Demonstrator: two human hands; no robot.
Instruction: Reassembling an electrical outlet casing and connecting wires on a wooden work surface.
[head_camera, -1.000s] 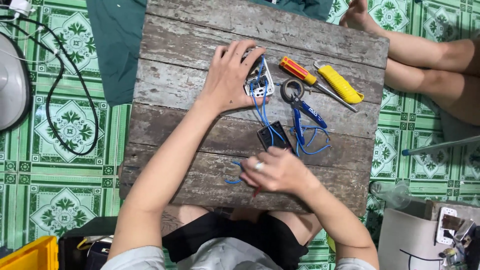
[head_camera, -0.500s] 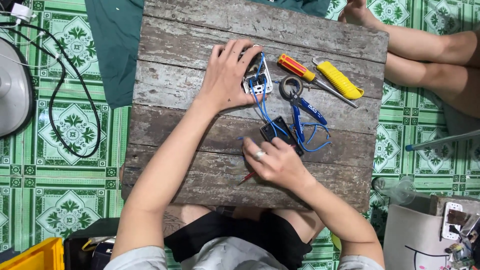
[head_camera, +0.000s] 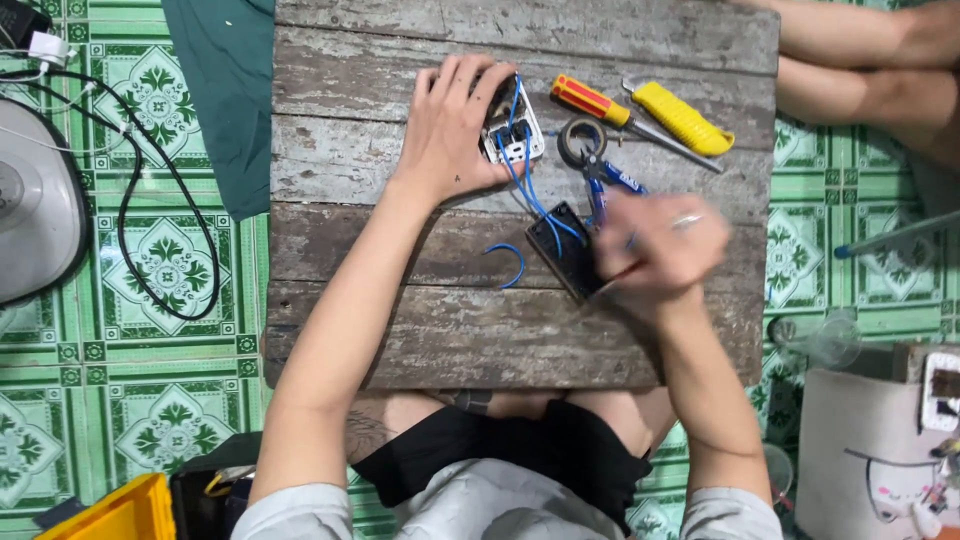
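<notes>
My left hand (head_camera: 450, 130) lies on the wooden board (head_camera: 400, 330) and grips a white socket module (head_camera: 518, 135) at its right edge. Blue wires (head_camera: 530, 195) run from the module down to a black box (head_camera: 568, 250). A short loose blue wire (head_camera: 510, 262) lies left of the box. My right hand (head_camera: 660, 245) is blurred by motion, just right of the black box, with its fingers curled. A thin red piece (head_camera: 618, 271), perhaps a wire, sticks out of its lower left side.
Blue-handled pliers (head_camera: 612, 180), a tape roll (head_camera: 582, 140), a red and yellow screwdriver (head_camera: 590, 100) and a yellow utility knife (head_camera: 682, 116) lie at the board's far right. Another person's legs (head_camera: 870, 60) are beyond. A fan (head_camera: 35, 200) with a black cable (head_camera: 130, 230) lies left.
My right hand has swung from the board's near middle to the right, past the black box. The short blue wire now lies uncovered. The left hand stays on the socket module.
</notes>
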